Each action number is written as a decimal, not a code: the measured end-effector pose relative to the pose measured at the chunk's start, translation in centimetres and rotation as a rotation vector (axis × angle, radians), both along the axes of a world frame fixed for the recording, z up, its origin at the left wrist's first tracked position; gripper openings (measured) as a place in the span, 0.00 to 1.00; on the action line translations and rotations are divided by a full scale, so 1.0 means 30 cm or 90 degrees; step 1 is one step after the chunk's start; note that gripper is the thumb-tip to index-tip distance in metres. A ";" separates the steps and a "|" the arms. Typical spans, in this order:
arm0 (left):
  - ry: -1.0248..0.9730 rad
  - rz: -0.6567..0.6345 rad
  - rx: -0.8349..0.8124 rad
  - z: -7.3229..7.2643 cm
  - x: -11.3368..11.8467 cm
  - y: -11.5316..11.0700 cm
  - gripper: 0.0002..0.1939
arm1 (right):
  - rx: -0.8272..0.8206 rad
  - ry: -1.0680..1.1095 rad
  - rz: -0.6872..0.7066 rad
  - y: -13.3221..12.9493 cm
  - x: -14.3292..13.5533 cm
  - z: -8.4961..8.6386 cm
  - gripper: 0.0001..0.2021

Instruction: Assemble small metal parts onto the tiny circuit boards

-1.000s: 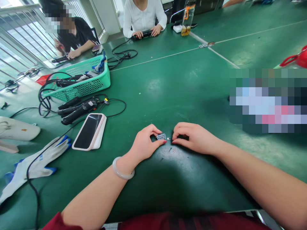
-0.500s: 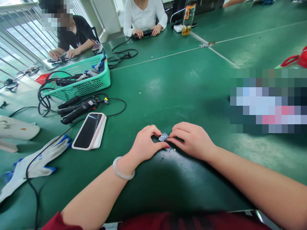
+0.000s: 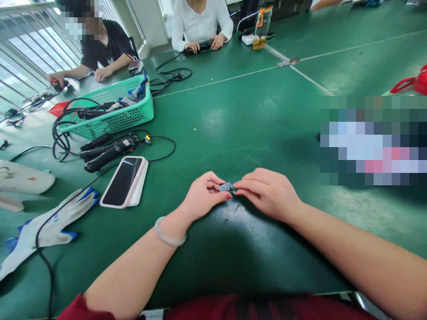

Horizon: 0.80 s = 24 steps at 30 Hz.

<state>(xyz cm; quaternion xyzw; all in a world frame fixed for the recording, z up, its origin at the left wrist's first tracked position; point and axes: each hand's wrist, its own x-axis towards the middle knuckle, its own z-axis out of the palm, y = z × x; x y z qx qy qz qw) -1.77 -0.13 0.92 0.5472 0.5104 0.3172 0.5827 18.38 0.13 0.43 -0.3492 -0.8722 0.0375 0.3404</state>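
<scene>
A small circuit board (image 3: 225,187) with pale markings is pinched between the thumb and fingers of my left hand (image 3: 203,195), low over the green table (image 3: 213,142). My right hand (image 3: 267,191) is at the board's right end, its thumb and fingertips pressed together. A tiny pale bit (image 3: 234,192) shows at those fingertips; what exactly they grip is too small to tell. Another tiny pale piece (image 3: 243,208) lies on the table just below my hands.
To the left are a phone (image 3: 124,182), a black corded tool (image 3: 110,153), a glove (image 3: 56,222) and a green basket (image 3: 116,118) of cords and tools. A bottle (image 3: 262,26) stands at the back. Two people sit across the table.
The board has turned flatter and moved slightly up and left, with my left thumb now at its lower edge. At the far left, a person's hand has moved outward to a dark object.
</scene>
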 end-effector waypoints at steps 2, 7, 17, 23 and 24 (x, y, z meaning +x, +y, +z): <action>-0.013 0.029 -0.001 -0.011 -0.005 0.007 0.18 | -0.111 -0.027 -0.015 0.010 0.007 0.005 0.07; 0.004 0.052 0.022 -0.024 -0.008 0.017 0.19 | -0.421 -0.112 0.146 0.027 0.036 0.029 0.08; 0.074 -0.002 0.042 -0.028 -0.002 0.002 0.16 | -0.370 -0.149 0.187 0.016 0.027 0.027 0.08; 0.163 -0.035 0.101 -0.016 0.013 -0.013 0.12 | -0.215 -0.083 0.069 0.005 0.002 0.033 0.08; 0.174 -0.040 0.111 -0.013 0.016 -0.015 0.11 | -0.188 -0.085 0.054 0.004 -0.005 0.035 0.09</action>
